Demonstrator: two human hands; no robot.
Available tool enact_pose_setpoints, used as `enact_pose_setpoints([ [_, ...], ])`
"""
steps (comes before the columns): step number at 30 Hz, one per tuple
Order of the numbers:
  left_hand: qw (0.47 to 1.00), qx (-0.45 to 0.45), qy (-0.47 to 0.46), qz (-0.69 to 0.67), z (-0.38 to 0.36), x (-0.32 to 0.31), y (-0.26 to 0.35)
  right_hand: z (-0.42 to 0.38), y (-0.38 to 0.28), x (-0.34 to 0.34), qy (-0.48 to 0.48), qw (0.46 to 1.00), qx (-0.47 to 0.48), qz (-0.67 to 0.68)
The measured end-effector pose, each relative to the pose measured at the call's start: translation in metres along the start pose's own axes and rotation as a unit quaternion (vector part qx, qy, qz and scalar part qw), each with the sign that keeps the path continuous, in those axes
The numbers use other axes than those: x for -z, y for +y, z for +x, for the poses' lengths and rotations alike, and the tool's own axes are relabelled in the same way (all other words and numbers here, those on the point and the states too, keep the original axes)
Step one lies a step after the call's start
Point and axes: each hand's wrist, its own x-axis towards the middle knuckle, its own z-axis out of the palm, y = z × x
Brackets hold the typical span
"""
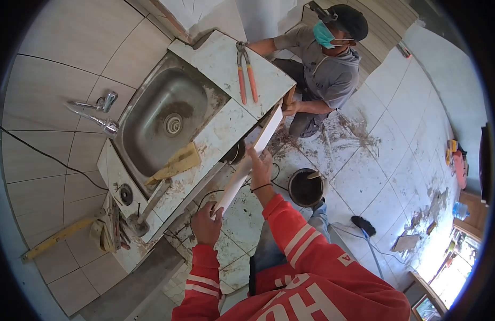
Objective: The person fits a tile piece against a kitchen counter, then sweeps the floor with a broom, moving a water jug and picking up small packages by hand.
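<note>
As it is gripped in two places, a narrow white strip (238,181) runs aslant along the front edge of the table (218,61); whether it touches that edge cannot be told. Left hand (206,223): thumb and fingers pinching the strip's near end. Right hand (261,167): fingers curled round the strip farther up, a dark band (262,186) at the wrist. Beside the far end is the hand (291,108) of a masked co-worker (330,77), crouching at the table's corner; its contact with the strip is unclear. On the table, pincers (241,80) lie beyond the sink (191,91), a yellow piece (180,161) lies at the sink's front rim, and a hammer (152,204) rests toward the near end. A bucket (293,195) stands on the floor (400,107), to the right of the strip.
</note>
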Motion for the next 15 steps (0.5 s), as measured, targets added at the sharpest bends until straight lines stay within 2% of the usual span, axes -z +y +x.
enact_pose_setpoints([
  [2, 1.000, 0.007, -0.014, 0.019, 0.002, 0.002, -0.012, -0.003, -0.017, 0.003, -0.023, 1.000, -0.004, 0.009],
  [4, 0.999, 0.010, -0.026, 0.039, 0.002, -0.001, -0.021, -0.005, -0.031, 0.000, 0.014, 0.999, 0.020, 0.041],
  [6, 0.999, 0.017, 0.038, -0.034, 0.003, -0.005, -0.030, 0.008, -0.028, 0.001, 0.018, 0.999, 0.021, 0.035],
  [8, 0.998, 0.015, 0.060, -0.010, 0.005, -0.009, -0.030, 0.012, -0.026, 0.004, -0.026, 0.999, 0.021, 0.006],
  [10, 0.996, 0.008, 0.084, 0.011, 0.010, -0.015, -0.029, 0.017, -0.024, -0.004, -0.019, 1.000, 0.014, 0.006],
  [12, 0.992, 0.009, 0.123, 0.003, 0.015, -0.022, -0.026, 0.019, -0.025, -0.008, -0.005, 0.997, 0.038, 0.063],
  [15, 0.992, 0.030, 0.120, -0.002, 0.020, -0.026, -0.024, 0.033, -0.013, -0.008, 0.001, 0.999, 0.023, 0.040],
])
